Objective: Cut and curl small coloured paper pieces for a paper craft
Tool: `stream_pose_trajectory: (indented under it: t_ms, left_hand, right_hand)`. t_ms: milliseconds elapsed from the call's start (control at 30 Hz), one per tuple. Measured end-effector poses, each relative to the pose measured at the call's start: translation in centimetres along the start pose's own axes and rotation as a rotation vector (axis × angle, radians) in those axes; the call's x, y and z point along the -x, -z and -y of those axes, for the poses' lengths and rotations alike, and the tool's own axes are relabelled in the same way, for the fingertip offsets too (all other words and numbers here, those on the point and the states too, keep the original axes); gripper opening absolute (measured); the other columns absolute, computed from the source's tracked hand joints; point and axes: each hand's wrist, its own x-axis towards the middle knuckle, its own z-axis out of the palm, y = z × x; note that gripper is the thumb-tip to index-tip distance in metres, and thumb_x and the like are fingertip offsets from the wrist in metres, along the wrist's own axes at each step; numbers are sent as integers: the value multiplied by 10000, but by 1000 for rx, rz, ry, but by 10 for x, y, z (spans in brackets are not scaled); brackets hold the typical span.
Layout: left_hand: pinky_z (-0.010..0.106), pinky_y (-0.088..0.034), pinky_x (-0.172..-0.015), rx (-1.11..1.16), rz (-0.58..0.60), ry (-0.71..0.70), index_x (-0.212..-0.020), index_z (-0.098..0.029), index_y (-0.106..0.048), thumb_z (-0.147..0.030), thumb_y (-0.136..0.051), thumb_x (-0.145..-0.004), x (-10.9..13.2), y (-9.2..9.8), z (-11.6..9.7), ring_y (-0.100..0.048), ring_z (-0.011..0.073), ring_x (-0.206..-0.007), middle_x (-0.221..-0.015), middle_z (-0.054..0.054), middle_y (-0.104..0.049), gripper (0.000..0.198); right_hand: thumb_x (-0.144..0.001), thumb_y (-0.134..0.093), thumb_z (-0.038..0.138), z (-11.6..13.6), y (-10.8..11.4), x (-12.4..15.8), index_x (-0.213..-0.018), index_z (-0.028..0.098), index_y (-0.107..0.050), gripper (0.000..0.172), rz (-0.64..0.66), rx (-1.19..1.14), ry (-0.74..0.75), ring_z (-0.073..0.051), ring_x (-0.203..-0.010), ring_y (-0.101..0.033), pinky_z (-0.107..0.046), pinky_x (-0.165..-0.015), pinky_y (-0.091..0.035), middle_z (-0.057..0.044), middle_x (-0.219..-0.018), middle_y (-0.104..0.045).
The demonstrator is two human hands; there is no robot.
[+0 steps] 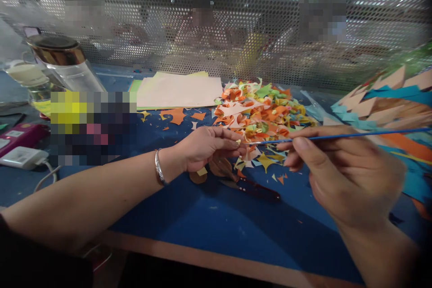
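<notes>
My left hand (212, 146), with a silver bangle (158, 166) on its wrist, is closed in a pinch over the table. At its fingertips shows a tiny pale-yellow piece (238, 142), too small to name closely. My right hand (347, 175) grips a thin blue stick (337, 136) between thumb and fingers. The stick's pale end points left and meets or nearly meets the left fingertips; I cannot tell which. Below the left hand lie a brown disc (198, 177) with a yellow scrap on it and a dark riveted handle (259, 189), probably a knife's.
A heap of coloured paper scraps (256, 108) lies behind the hands, beside stacked paper sheets (178, 92). Folded blue and peach paper pieces (388, 103) pile up at right. Bottles (74, 67) and a white charger (23, 157) stand left. A perforated metal screen (229, 22) borders the blue table (202, 229); people sit beyond.
</notes>
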Motion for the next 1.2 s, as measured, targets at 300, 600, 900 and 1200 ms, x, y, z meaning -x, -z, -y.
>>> stream_pose_trajectory:
  t_ms: [300,600,900,1200]
  left_hand:
    - [160,-606,-702,30,-24,35,-775,-81,-705,93,-568,-906,1,-2,0,-751,86,-666,-739,55,-759,257]
    - [193,-600,-740,17,-51,-3,-747,-93,-689,73,-616,-899,1,-1,0,-756,100,-706,-737,45,-739,237]
    - [263,-583,-784,-88,-136,-49,-766,-103,-693,36,-707,-857,4,-3,-3,-727,109,-672,-716,43,-736,166]
    - [246,-553,-693,-156,-136,-58,-766,-120,-689,23,-703,-847,5,-1,-4,-713,114,-650,-680,35,-721,164]
  right_hand:
    - [-915,-762,275,1,-1,1,-913,247,-776,31,22,-34,-10,-122,-471,-663,-226,-409,-554,17,-715,-758]
    - [-901,-770,277,3,-1,0,-910,246,-781,34,22,-16,-25,-139,-472,-671,-231,-386,-551,12,-697,-752]
    - [-912,-763,271,1,0,-1,-912,235,-781,40,25,5,21,-119,-464,-655,-209,-402,-547,5,-718,-757]
    - [-913,-745,290,-1,-1,-3,-863,224,-762,84,44,46,9,-111,-465,-650,-219,-402,-540,1,-749,-755]
